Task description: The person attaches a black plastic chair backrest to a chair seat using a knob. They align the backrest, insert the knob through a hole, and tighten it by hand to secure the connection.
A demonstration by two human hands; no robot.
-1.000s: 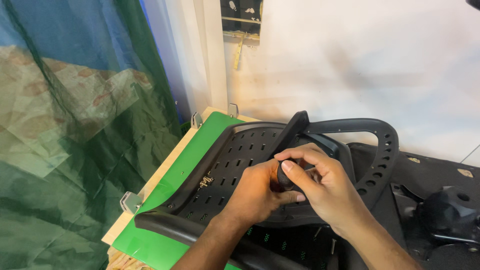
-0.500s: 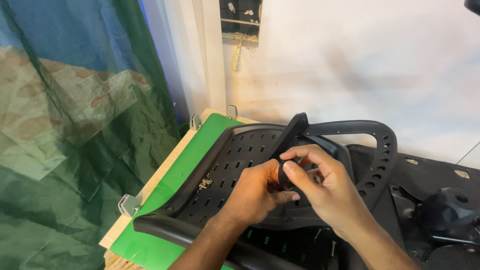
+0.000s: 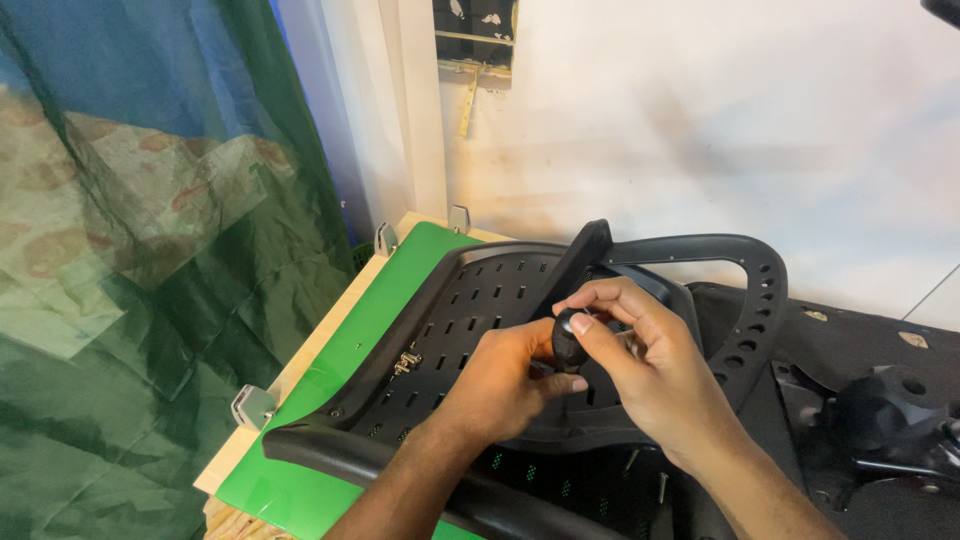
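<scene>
Mid-fastening on black perforated chair back (image 3: 470,300) at frame centre over green mat (image 3: 400,280): right hand (image 3: 660,370) pinching small black knob-like handle (image 3: 568,340), left hand (image 3: 500,380) curled beneath steadying; next probably calls for keeping handle square and twisting.

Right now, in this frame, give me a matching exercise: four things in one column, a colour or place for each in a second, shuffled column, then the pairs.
Things:
1. knob
2. mat
3. chair back
4. netting

Colour or place:
A. bright green sheet lying on the wooden bench
B. black perforated plastic lying on the green sheet
C. dark green mesh hanging at the left
D. small and black, gripped between the left hand and right hand

Pairs: 1-D, 2-A, 3-B, 4-C
</scene>
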